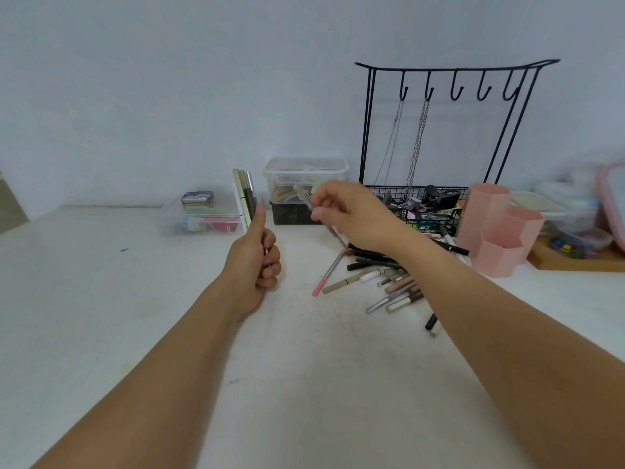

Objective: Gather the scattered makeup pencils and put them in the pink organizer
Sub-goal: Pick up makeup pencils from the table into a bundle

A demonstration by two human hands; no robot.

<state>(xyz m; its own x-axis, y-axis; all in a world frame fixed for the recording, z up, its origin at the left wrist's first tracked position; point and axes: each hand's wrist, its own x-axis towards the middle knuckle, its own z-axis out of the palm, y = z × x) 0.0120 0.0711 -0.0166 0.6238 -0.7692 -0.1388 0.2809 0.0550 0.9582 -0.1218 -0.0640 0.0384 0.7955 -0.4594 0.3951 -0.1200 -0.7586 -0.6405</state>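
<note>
My left hand (254, 257) grips a small bundle of makeup pencils (245, 196) upright above the white table, thumb pressed along them. My right hand (345, 216) is raised just right of it and pinches a single slim silver pencil (309, 199), tilted. A pile of several loose pencils (385, 280) lies on the table below my right forearm, with a pink-tipped one (326, 275) at its left edge. The pink organizer (497, 228), made of three stepped hexagonal cups, stands to the right of the pile.
A black wire jewellery stand (449, 130) with hooks, chains and a cluttered basket is behind the pile. Clear plastic boxes (304, 187) and a low clear tray (199, 214) sit at the back. A wooden tray (575, 257) and containers crowd the far right.
</note>
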